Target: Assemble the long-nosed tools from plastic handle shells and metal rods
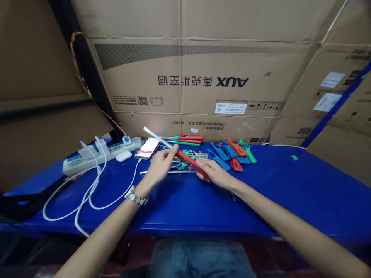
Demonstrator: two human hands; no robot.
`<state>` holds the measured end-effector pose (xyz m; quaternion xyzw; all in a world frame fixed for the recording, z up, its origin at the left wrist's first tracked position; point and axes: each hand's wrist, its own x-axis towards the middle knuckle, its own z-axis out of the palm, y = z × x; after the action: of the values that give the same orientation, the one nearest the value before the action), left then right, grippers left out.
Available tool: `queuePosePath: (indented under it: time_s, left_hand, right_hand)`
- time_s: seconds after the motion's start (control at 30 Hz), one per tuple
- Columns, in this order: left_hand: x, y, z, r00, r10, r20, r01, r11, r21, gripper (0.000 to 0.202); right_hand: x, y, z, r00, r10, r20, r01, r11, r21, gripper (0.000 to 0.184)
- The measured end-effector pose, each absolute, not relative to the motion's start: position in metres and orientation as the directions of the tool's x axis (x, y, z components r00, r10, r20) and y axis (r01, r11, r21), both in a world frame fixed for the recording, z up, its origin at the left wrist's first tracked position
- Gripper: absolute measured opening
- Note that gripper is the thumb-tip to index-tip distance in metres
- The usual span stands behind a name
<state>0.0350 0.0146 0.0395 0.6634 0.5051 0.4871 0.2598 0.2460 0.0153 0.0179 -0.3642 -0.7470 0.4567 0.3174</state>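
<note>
A metal tube [152, 134] points upper left; the left hand [159, 166], nearer its tip, has its grip pinched near the tube's base; the red handle [185, 157] slants down rightward above the worktop [290, 185] into the right hand's [216, 173] closed grip.

Observed on blue table [290, 189]: white power strip [116, 151] at left; white case [123, 156] and phone [149, 147] nearby; red-handled tools [190, 137] at rear; loose metal rod [162, 172]; heaped coloured casings [230, 150]; small green piece [294, 157], right
</note>
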Motion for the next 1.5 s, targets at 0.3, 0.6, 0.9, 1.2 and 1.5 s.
queuePosePath:
  time_s: [0.3, 0.6, 0.9, 1.2, 1.5]
  left_hand:
    - [0.010, -0.030, 0.035, 0.424, 0.641, 0.639, 0.650, -0.707, 0.278, 0.034]
    - [0.027, -0.010, 0.017, 0.642, 0.727, 0.243, 0.670, -0.686, 0.283, 0.027]
    - [0.085, 0.026, 0.033, 0.747, 0.591, 0.304, 0.488, -0.798, 0.354, 0.016]
    - [0.151, 0.061, 0.031, 0.769, 0.591, 0.242, 0.511, -0.797, 0.323, 0.017]
    - [0.091, 0.043, 0.038, 0.722, 0.630, 0.285, 0.502, -0.761, 0.412, 0.017]
  right_hand:
    - [0.255, -0.004, 0.011, -0.674, 0.706, 0.219, 0.598, 0.694, -0.401, 0.035]
    - [0.250, 0.000, 0.001, -0.697, 0.663, 0.272, 0.612, 0.748, -0.255, 0.035]
    - [0.310, 0.003, 0.015, -0.156, 0.949, 0.275, 0.794, 0.286, -0.537, 0.014]
    - [0.320, 0.001, 0.008, -0.009, 0.995, 0.104, 0.941, 0.044, -0.335, 0.023]
    - [0.299, 0.014, 0.014, -0.066, 0.986, 0.152, 0.612, 0.160, -0.774, 0.025]
